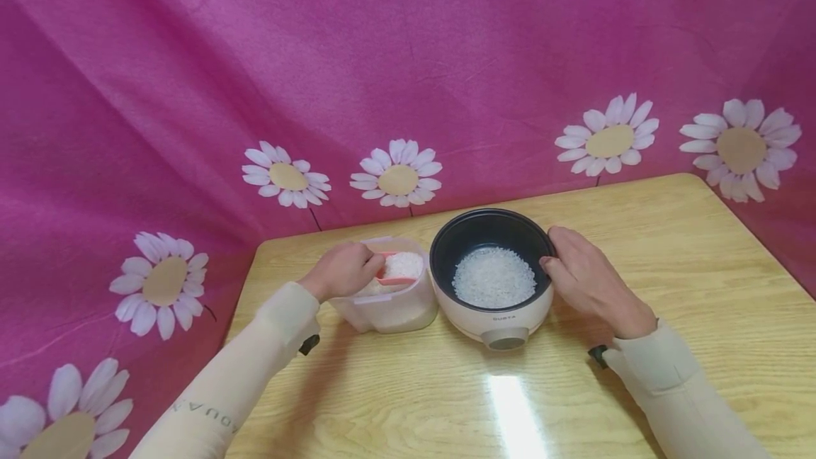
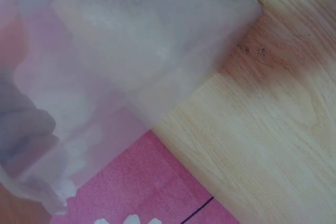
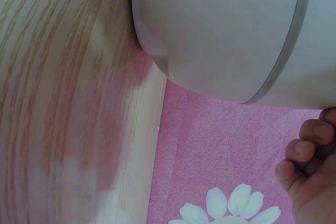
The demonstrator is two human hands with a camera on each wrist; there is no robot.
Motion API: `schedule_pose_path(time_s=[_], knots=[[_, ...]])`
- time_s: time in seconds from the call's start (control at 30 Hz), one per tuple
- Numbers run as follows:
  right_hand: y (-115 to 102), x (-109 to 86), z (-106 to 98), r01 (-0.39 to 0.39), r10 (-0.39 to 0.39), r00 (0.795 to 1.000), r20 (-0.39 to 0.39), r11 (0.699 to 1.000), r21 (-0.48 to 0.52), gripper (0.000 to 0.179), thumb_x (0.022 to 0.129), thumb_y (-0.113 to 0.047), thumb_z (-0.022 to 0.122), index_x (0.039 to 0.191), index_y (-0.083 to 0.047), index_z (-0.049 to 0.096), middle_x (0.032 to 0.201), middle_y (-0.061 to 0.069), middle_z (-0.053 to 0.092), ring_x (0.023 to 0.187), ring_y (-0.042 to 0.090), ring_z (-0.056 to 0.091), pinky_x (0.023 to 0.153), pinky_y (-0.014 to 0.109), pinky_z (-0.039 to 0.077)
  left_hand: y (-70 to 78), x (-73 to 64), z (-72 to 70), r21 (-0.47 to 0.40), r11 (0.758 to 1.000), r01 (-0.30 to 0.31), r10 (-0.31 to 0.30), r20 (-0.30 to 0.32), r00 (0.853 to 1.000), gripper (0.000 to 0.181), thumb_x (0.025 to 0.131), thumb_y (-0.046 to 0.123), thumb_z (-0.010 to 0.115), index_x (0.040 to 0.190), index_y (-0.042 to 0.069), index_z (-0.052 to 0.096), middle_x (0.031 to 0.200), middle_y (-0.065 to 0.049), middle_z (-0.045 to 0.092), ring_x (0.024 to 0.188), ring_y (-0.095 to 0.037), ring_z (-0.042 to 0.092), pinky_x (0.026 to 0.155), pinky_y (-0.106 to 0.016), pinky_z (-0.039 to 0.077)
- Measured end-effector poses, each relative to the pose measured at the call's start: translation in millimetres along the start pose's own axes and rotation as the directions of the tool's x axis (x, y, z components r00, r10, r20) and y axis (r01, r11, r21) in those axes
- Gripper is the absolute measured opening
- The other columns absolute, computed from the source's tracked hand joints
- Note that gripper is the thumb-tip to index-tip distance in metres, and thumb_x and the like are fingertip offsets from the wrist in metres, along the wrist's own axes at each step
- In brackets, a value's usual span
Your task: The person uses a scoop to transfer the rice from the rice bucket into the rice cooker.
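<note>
coral scoop (image 1: 400, 280) bears a heap of white rice (image 1: 404, 265), sits in the mouth of a translucent, pale pinkish container (image 1: 404, 312), left of the desk's (image 1: 395, 395) middle. cooker (image 1: 462, 316) stands just right of it, cream outside, black inside, white grains (image 1: 494, 278) over its bottom, grey knob (image 1: 505, 340) on near side, lettering above that. left hand (image 1: 344, 269) reaches in from near left, over the container's left rim, back of hand up, fingers curled round the scoop's left end. right hand (image 1: 589, 278) comes from near right, thumb over the cooker's right rim, fingers bent at the outside, gripping that rim. forearms angle inward, cream sleeves. magenta daisy cloth (image 1: 446, 55) behind, far side.
</note>
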State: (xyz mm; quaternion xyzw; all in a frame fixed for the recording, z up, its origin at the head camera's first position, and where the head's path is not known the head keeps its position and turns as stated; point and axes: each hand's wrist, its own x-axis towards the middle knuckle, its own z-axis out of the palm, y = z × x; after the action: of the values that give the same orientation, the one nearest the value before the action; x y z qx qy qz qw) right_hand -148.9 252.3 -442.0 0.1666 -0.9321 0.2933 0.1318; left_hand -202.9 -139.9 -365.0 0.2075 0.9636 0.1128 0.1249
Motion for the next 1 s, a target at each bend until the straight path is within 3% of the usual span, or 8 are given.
schedule_pose_path(time_s=[0.2,0.53,1.0], knots=[[0,-0.6,0,0.004,-0.004,1.000,-0.002,1.000,0.000,0.007,0.095,-0.014,0.050,0.100,-0.008,0.051,0.085,0.004,0.046,0.082,0.017,0.045,0.072,0.033,0.038,-2.0,-3.2,-3.4,0.012,1.000,-0.014,0.014,-0.016,1.000,0.040,0.099,0.027,0.043,0.061,0.019,0.050,0.060,0.005,0.034,0.061,-0.013,0.037,0.065,-0.030,0.036],[1,-0.3,1,0.013,-0.013,1.000,-0.013,1.000,0.004,0.006,0.095,-0.013,0.050,0.099,-0.009,0.051,0.085,0.003,0.045,0.081,0.016,0.044,0.071,0.032,0.037,-3.7,-5.7,-9.7,-0.042,0.999,-0.006,0.005,-0.031,1.000,0.040,0.099,0.026,0.044,0.062,0.018,0.057,0.059,0.005,0.033,0.057,-0.012,0.033,0.062,-0.029,0.034],[1,1.0,2,0.019,-0.019,1.000,-0.022,1.000,0.007,0.004,0.095,-0.013,0.050,0.097,-0.009,0.050,0.083,0.003,0.045,0.080,0.016,0.044,0.072,0.032,0.036,-7.9,-9.3,-16.1,-0.047,0.999,0.006,-0.008,-0.052,0.999,0.043,0.102,0.028,0.043,0.064,0.017,0.060,0.061,0.004,0.037,0.059,-0.013,0.039,0.062,-0.029,0.038]])
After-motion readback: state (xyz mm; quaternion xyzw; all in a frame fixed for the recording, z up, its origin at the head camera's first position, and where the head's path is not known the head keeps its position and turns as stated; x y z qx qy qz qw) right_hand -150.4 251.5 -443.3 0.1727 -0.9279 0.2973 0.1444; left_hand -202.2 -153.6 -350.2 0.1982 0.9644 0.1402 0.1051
